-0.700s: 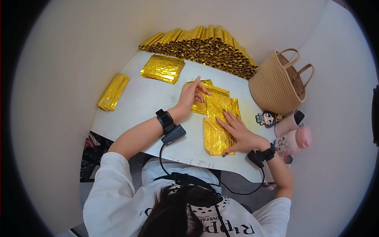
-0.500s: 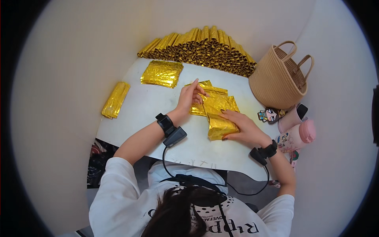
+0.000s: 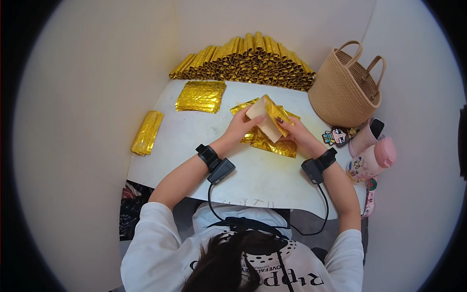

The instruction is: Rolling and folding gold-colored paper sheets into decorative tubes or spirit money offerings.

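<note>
Two bare hands work above one white table (image 3: 180,155); the left hand (image 3: 238,128), partly closed, grips the left side of one gold sheet (image 3: 270,131), its thumb lying on the pale inner face; the right hand (image 3: 300,134), likewise partly closed, pinches the same sheet's right side, where a gold flap is turned over the pale face; this sheet is raised near the table's middle, over several overlapping gold pieces (image 3: 278,147), whose exact number is hidden; two black wrist straps (image 3: 208,155), one per wrist; one flat stack (image 3: 200,96) of gold sheets, farther back and left; one narrow gold bundle (image 3: 147,133) near the left edge; one heap of gold tubes (image 3: 250,61) along the back, too many to count; at right, one woven basket (image 3: 335,100) with two handles, one cartoon figure (image 3: 335,137), one pale pink cup (image 3: 360,141) and one pink-lidded bottle (image 3: 364,165).
</note>
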`<state>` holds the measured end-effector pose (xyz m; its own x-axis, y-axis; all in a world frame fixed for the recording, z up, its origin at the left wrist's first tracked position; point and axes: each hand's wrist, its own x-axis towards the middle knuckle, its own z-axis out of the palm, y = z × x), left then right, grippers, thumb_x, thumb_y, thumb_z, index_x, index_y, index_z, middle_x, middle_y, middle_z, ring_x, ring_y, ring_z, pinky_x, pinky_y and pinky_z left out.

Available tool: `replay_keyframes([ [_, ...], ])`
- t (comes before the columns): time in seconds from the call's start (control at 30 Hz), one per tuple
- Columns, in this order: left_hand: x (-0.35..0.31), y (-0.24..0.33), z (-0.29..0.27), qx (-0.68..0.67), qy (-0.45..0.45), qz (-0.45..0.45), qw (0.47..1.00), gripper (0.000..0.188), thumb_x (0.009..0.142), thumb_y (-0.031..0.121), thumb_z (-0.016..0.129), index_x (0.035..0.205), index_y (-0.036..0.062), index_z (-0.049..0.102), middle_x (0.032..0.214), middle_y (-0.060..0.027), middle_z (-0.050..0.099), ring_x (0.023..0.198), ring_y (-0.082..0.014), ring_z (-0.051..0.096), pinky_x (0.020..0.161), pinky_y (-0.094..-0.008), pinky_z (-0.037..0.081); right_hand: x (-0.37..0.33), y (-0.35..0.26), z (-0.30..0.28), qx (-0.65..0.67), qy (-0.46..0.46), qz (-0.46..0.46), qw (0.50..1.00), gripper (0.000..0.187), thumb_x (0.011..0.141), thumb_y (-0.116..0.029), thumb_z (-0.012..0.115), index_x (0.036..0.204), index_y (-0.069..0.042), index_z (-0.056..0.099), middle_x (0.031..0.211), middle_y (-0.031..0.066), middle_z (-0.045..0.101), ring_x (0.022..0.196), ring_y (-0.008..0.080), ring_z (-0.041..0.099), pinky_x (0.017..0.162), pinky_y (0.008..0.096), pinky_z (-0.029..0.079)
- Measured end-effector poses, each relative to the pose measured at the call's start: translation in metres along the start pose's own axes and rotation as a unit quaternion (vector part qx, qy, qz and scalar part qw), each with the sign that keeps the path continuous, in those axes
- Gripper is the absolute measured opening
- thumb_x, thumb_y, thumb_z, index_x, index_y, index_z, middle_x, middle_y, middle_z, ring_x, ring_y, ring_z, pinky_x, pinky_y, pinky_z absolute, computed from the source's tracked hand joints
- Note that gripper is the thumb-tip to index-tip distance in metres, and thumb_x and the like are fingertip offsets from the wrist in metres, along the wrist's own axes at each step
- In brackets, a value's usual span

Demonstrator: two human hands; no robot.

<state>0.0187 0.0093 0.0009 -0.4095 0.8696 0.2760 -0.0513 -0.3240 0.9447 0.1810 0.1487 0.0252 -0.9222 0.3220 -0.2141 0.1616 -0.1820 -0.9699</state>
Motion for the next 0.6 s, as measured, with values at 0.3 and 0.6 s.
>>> replay_keyframes([
  [0.3,-0.002,0.007,-0.005,0.020,0.069,-0.062,0.995,0.035,0.090,0.023,0.065,0.111,-0.0035,0.061,0.094,-0.0075,0.067,0.076,-0.0097,0.064,0.066,-0.0235,0.052,0.007,0.015,-0.001,0.132,0.066,-0.114,0.982,0.058,0.100,-0.049,0.031,0.137,-0.005,0.037,0.131,0.0106,0.049,0.126,0.0206,0.043,0.105,0.0377,0.035],
  [0.6,0.002,0.007,-0.018,-0.078,0.185,-0.027,0.979,0.036,0.095,0.029,0.056,0.118,0.0018,0.053,0.093,-0.0072,0.065,0.073,-0.0139,0.066,0.060,-0.0264,0.055,0.008,0.018,-0.010,-0.062,0.135,-0.226,0.963,0.053,0.081,-0.005,0.070,0.129,-0.004,0.047,0.123,0.0101,0.058,0.116,0.0184,0.054,0.101,0.0355,0.041],
])
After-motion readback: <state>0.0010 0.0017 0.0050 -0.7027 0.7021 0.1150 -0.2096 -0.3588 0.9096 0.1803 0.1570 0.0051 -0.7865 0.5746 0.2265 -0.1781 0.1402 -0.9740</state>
